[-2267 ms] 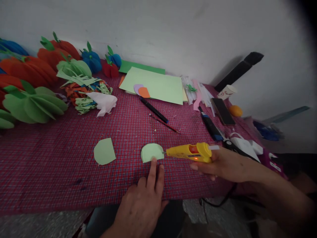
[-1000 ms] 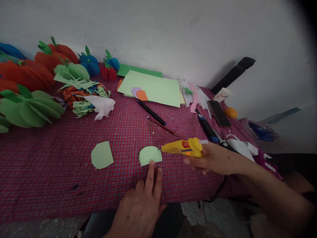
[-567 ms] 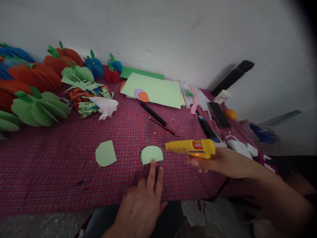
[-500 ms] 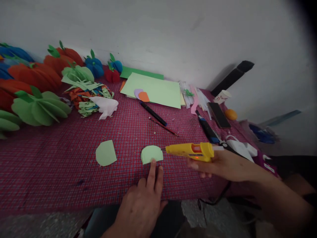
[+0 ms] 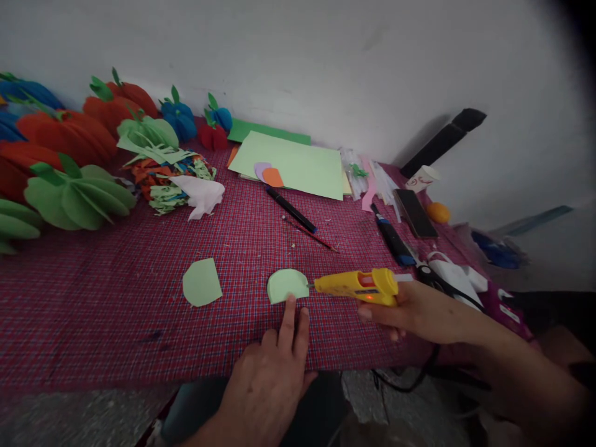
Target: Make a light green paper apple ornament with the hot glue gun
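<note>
Holding the yellow glue gun (image 5: 338,284) snugly in our right hand (image 5: 426,311), we have its tip by the small green paper (image 5: 285,284) left of that grip, maybe touching, while our left hand (image 5: 265,380), fingers stretched out, presses down.

Upper right: smartphone (image 5: 416,213), with paper cup (image 5: 423,179) beyond and orange fruit (image 5: 438,213) beside it. Behind the cup, a black strip (image 5: 444,142) slants against the pale wall (image 5: 298,68).

The glue gun (image 5: 356,286) is partly hidden; the leftmost green pumpkin (image 5: 17,223) (pale) is cropped.
</note>
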### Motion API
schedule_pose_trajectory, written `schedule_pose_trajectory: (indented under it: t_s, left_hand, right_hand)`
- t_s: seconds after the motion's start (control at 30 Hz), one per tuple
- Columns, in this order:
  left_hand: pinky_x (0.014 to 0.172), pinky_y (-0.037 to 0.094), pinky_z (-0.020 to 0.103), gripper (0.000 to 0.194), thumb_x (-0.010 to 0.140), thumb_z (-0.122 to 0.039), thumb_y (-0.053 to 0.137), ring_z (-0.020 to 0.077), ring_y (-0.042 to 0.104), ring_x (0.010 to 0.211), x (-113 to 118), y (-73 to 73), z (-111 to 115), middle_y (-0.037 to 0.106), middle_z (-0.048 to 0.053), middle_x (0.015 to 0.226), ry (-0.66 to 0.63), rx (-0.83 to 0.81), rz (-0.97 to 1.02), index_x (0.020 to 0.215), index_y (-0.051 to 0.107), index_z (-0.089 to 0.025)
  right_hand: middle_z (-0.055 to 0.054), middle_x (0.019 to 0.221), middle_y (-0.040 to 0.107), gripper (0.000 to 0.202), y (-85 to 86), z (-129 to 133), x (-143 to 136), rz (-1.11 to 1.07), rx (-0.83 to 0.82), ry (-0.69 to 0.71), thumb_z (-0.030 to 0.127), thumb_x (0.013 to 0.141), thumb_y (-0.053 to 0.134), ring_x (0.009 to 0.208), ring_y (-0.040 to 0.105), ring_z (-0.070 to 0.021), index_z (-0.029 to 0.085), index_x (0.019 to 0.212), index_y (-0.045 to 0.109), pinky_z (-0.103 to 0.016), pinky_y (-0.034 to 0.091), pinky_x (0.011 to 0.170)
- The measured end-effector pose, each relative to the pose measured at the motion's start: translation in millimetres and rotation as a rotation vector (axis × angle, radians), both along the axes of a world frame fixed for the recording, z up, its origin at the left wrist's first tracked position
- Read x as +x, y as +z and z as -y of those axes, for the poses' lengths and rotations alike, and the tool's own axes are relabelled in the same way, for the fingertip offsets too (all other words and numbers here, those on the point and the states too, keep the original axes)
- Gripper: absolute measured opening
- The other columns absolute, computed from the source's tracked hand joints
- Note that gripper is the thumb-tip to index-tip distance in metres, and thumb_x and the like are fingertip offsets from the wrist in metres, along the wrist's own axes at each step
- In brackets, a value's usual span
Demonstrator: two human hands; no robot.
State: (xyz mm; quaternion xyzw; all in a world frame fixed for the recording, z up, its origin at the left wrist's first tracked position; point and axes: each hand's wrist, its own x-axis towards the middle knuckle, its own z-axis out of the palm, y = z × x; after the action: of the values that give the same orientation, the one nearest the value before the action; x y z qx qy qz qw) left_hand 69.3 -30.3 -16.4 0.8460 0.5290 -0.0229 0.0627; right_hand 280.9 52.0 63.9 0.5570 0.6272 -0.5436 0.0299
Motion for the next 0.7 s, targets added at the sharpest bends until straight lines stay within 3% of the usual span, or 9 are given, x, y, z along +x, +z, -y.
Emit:
schedule_pose_trajectory:
  t_s: [0.2,0.43,0.7]
  left_hand:
    - [0.047,0.056,0.033,0.068,0.074,-0.043,0.062,0.0214,0.063,0.071,-0.4,-0.5,-0.3,0.028,0.015,0.145,-0.007,-0.002,0.001,0.134,0.042,-0.018]
    - [0.048,0.056,0.034,0.067,0.075,-0.043,0.062,0.0212,0.063,0.071,-0.6,-0.7,-1.2,0.028,0.016,0.145,-0.008,-0.022,0.000,0.134,0.041,-0.020]
    - [0.048,0.056,0.034,0.066,0.076,-0.043,0.060,0.0206,0.062,0.069,-0.2,-1.2,-0.2,0.027,0.015,0.145,-0.008,-0.006,-0.008,0.134,0.042,-0.018]
  right_hand:
    - [0.005,0.053,0.046,0.033,-3.4,-5.8,-1.4,-0.003,0.023,0.031,0.047,0.080,0.056,0.046,0.043,-0.0068,0.015,0.085,0.060,-0.018,0.042,0.045]
    - [0.006,0.057,0.045,0.035,-7.7,-9.3,0.3,-0.023,0.017,0.020,0.046,0.079,0.057,0.046,0.043,-0.0066,0.017,0.100,0.058,-0.018,0.041,0.044]
    - [0.005,0.058,0.046,0.032,-0.9,-7.2,-3.6,0.042,-0.010,0.034,0.045,0.077,0.059,0.047,0.043,-0.0072,0.017,0.094,0.059,-0.019,0.042,0.045]
